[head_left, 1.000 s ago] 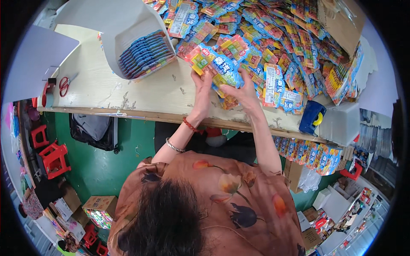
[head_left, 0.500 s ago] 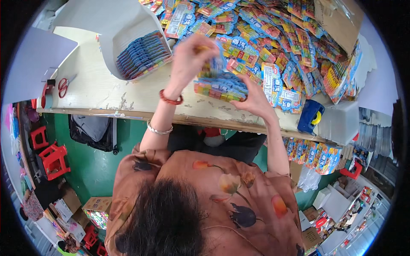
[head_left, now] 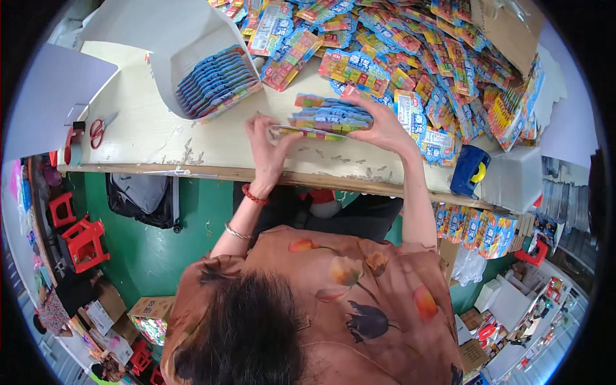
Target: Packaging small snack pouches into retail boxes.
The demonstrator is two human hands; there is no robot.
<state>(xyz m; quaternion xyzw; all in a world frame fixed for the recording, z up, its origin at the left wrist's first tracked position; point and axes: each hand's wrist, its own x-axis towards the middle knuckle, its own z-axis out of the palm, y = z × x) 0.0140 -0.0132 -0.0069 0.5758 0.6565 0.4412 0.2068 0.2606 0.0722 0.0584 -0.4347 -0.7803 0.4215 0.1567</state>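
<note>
Plainly, left hand, right hand both grasping packet stack; loose packets bear white-lettered blue labels.

Bright, even light falls on the table; the floor looks darker. Fisheye distortion bends the table's edge, black fills the corners, bluish glare tints the lower-right rim, and the held packs look slightly blurred.

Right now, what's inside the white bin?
A close row of packs, blue edges showing. Their faces mostly cover one another, and they hide the bin floor beneath, so anything under them can't be seen.
</note>
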